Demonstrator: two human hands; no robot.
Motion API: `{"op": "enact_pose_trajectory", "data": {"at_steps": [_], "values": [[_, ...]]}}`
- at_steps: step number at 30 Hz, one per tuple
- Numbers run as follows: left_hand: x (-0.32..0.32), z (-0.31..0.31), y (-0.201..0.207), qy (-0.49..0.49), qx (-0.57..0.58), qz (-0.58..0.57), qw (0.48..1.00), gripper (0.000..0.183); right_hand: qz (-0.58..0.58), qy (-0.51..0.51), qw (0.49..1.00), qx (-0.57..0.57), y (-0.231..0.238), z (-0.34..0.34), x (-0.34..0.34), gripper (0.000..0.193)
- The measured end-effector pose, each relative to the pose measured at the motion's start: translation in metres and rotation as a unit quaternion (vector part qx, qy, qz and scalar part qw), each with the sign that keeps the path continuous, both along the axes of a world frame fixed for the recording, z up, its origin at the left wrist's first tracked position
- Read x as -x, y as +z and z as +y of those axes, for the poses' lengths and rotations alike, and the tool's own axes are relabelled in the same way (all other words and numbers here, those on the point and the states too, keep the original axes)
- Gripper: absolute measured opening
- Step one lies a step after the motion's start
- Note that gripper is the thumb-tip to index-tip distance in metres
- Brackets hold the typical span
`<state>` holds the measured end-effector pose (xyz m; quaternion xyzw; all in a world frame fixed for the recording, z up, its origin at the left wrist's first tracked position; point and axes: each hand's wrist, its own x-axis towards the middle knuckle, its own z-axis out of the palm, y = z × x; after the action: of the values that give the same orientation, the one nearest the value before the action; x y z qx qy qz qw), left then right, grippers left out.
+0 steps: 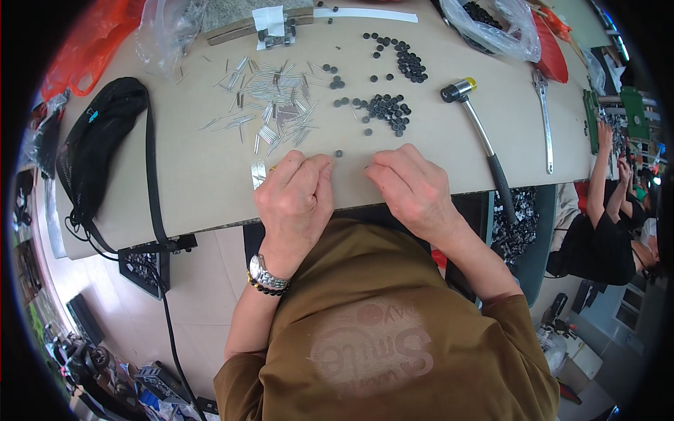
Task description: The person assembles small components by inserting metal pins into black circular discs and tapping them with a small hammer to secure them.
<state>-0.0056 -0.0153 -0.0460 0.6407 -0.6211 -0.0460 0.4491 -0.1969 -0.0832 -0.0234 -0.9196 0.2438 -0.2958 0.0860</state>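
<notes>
My left hand [293, 195] is closed in a pinch near the table's front edge, with a watch and a bead bracelet on its wrist. Across a small gap, my right hand [415, 188] pinches its fingertips together as well. What either one holds, if anything, is too small to make out. A single dark roller [338, 153] lies just beyond the gap. Shiny flat metal pieces [258, 173] rest beside my left hand. Farther off spreads a loose heap of thin metal pins [281, 105]. To its right lie small black rollers [387, 109] in several clusters.
A mallet [477, 119] and a wrench [543, 126] lie at right. A black mesh bag [105, 147] with a strap is at left. At the back stand a stone block [239, 24] and plastic bags [168, 28]. Below right is a parts bin [544, 231]; a co-worker [597, 238] is beyond.
</notes>
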Motion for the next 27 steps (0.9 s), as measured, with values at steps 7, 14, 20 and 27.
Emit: {"op": "enact_pose_trajectory", "data": {"at_steps": [7, 14, 20, 27], "values": [[-0.001, -0.001, -0.002, -0.002, 0.001, -0.002, 1.0, 0.016, -0.011, -0.014, 1.0, 0.008, -0.008, 0.009, 0.01, 0.027], [-0.001, -0.001, -0.002, 0.0, 0.0, -0.008, 1.0, 0.015, -0.084, -0.076, 0.983, -0.147, 0.001, 0.004, -0.004, 0.023], [-0.001, -0.001, 0.002, -0.002, -0.012, 0.003, 1.0, 0.015, -0.02, -0.072, 0.989, -0.13, 0.0, -0.001, -0.012, 0.023], [-0.001, -0.001, -0.001, 0.006, -0.003, -0.012, 1.0, 0.016, -0.116, -0.01, 0.982, -0.148, 0.007, -0.008, -0.04, 0.023]]}}
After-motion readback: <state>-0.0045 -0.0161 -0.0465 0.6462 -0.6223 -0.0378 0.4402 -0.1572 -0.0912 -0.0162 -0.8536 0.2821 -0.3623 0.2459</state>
